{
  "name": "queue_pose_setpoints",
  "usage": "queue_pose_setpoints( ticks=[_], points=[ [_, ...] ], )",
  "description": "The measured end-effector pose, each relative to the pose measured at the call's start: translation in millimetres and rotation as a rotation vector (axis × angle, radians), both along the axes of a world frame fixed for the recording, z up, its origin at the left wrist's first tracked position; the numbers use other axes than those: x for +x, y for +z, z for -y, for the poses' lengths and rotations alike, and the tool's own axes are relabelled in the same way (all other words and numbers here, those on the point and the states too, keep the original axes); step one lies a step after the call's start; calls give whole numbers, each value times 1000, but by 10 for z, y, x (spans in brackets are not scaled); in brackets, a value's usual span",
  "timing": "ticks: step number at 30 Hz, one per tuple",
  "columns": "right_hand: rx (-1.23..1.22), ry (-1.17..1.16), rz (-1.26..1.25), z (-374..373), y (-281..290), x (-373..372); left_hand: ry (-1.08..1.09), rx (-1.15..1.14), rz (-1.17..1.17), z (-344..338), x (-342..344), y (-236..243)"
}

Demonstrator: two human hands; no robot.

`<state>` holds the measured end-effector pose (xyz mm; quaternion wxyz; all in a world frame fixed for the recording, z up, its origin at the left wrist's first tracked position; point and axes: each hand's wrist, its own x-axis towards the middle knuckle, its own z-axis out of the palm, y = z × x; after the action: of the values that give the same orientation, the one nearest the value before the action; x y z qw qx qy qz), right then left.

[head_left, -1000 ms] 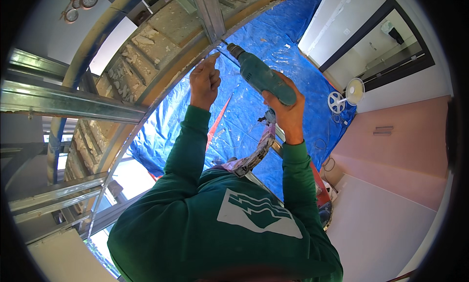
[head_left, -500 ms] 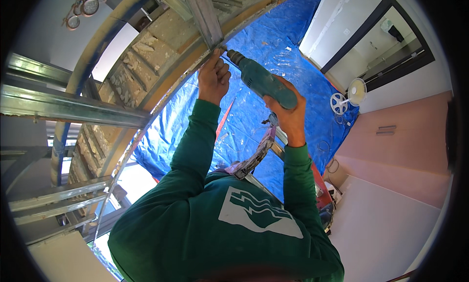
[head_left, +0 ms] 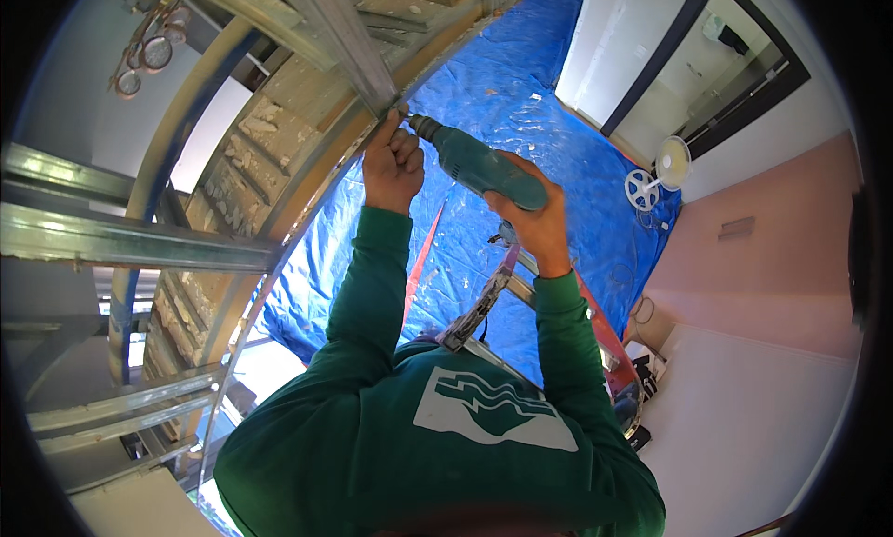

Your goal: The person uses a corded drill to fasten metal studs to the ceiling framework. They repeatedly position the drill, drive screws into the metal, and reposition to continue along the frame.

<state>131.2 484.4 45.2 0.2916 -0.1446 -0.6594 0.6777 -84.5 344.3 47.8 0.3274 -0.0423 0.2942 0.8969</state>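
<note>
My right hand (head_left: 539, 222) grips a green power drill (head_left: 484, 167) by its handle. The drill lies aslant, its dark chuck (head_left: 425, 127) pointing up and left at the foot of a metal stud (head_left: 346, 46). My left hand (head_left: 391, 169) is closed just left of the chuck, the last fingers curled into the palm. Its index finger and thumb reach up to the drill's tip, at the edge of a curved wooden ledge (head_left: 321, 155). Whatever those fingertips hold is too small to make out.
A blue tarp (head_left: 507, 86) covers the floor below. Horizontal metal studs (head_left: 139, 239) and a curved pipe (head_left: 172, 132) stand at the left. Part of a ladder (head_left: 479, 314) is close to my body. A white fan (head_left: 670, 165) stands by the right wall, near a dark-framed mirror (head_left: 716, 67).
The whole view has shifted slightly. Both hands and the drill appear a little farther left and keep nearly the same pose at the stud's foot.
</note>
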Motion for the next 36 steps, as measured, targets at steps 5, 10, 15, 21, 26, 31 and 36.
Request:
queue_pose_setpoints(
  ticks=[5,10,15,21,26,31,36],
  points=[
    [-256,77,-17,-66,-2,9,9,-2,-14,14,-9,-17],
    [-321,98,-15,-102,-31,-20,-66,45,-26,94,-87,-44],
    [-299,87,-65,-23,-132,-20,-172,78,29,190,-200,-12],
    [-533,124,-23,-65,-142,-44,-172,42,48,192,-229,43],
    [-375,106,-41,-52,-117,-26,-203,52,72,208,-231,59],
    [-80,40,-57,-14,-155,-38,-198,32,79,205,-248,56],
    [-265,75,-42,-56,-118,-43,-202,53,80,209,-261,49]
  ],
)
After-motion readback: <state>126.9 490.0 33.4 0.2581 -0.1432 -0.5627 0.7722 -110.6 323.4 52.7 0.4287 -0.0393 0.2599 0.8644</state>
